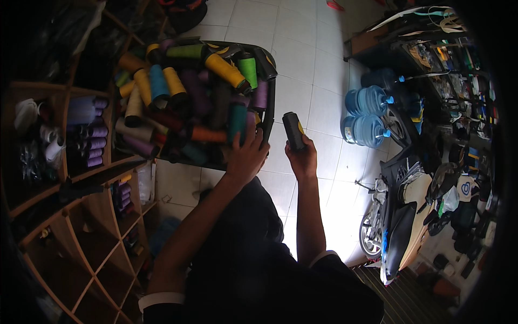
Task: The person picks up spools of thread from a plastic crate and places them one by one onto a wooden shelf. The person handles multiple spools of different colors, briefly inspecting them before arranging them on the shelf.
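My right hand [303, 157] holds a black thread spool [293, 130] upright by its lower end, over the tiled floor. A yellow patch shows on the spool's side. My left hand [249, 156] reaches over the near right corner of a black bin [271, 102], its fingers stretched out and apart. Beside those fingertips stands a teal thread spool [236, 120]; whether they touch it I cannot tell. Heaped in the bin are many more spools, among them a yellow spool [224, 70], a bright green spool [247, 72], a blue spool [158, 83] and an orange spool [209, 134].
Wooden cubby shelves [75, 216] line the left side, some cells holding purple spools [96, 143]. On the right stand blue water jugs [367, 129] and a parked motorbike [402, 221]. A cluttered rack [458, 81] fills the far right. White tiles [302, 32] cover the floor between.
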The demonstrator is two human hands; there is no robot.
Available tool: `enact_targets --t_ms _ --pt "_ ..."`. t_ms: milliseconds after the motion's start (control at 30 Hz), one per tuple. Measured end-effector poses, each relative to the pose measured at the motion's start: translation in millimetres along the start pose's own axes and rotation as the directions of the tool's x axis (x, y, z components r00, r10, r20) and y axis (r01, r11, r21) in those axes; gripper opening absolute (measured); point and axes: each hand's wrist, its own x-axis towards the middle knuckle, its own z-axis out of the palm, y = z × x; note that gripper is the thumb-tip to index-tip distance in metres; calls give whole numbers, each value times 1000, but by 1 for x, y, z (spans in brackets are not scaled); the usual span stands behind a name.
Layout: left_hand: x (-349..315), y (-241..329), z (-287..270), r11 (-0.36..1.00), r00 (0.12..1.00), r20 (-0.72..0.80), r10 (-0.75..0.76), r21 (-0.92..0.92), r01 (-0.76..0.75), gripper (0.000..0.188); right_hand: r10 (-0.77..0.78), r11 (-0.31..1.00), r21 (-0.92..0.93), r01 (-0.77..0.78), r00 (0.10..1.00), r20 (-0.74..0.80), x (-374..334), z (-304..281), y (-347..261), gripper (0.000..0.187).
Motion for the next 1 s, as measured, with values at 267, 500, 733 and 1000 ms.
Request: enact_targets --t_ms 267,500,733,1000 --pt "6 4 26 989 994 -104 -36 141 51 20 -5 999 -38 5 1000 -19 -23 7 7 43" --pt "11 3 30 968 995 -70 -73 235 88 33 144 990 -8 -144 979 145 -26 19 9 46" --pt "7 6 -5 975 991 19 -134 184 128 45 113 991 -95 -97 977 183 -4 28 12 46" --pt "0 3 -8 991 993 -31 -114 62 116 59 60 962 -271 22 955 290 7 53 7 56"
